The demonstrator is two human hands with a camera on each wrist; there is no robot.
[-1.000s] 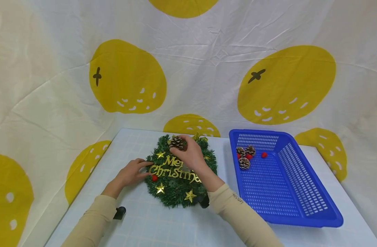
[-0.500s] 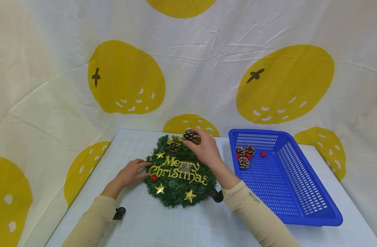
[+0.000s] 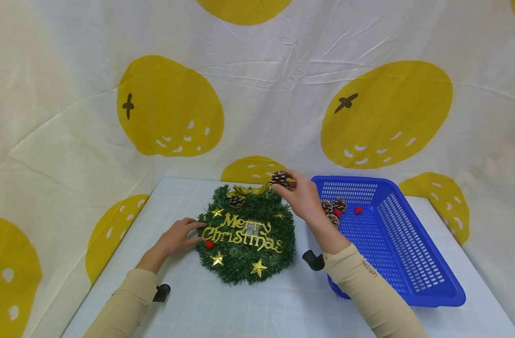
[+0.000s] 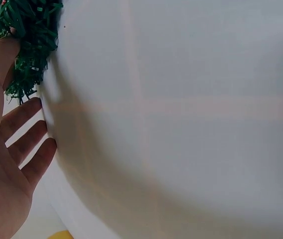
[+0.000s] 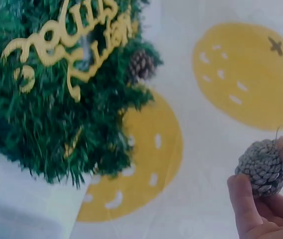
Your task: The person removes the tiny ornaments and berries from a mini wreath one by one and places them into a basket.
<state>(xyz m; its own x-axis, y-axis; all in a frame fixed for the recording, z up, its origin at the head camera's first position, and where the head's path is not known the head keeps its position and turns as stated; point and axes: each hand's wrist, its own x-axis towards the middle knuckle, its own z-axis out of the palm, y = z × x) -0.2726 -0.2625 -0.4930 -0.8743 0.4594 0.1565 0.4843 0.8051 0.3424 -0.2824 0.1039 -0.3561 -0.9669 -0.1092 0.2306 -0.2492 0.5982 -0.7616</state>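
A green Christmas wreath (image 3: pixel 245 263) with gold "Merry Christmas" lettering (image 3: pixel 242 234) and gold stars lies on the table. One pine cone (image 3: pixel 236 202) sits near its top, beside a gold bow (image 3: pixel 251 190); a red ball (image 3: pixel 209 244) is at its left edge. My left hand (image 3: pixel 178 238) rests against the wreath's left side, thumb touching the greenery and other fingers spread in the left wrist view. Above the wreath's upper right, my right hand (image 3: pixel 304 195) pinches another pine cone (image 5: pixel 263 167), its wire loop upward between thumb and fingers, apart from the greenery.
To the right stands a blue plastic basket (image 3: pixel 435 263), holding several pine cones (image 3: pixel 339 203) and red balls (image 3: pixel 358 210) at its far left corner. The right forearm crosses the basket's near left side. A white cloth with yellow fruit prints (image 3: pixel 386 112) hangs behind the table.
The right hand has moved right with its pine cone, from the wreath's top to beyond its upper right, uncovering the lettering and the other pine cone. The left hand has stayed put.
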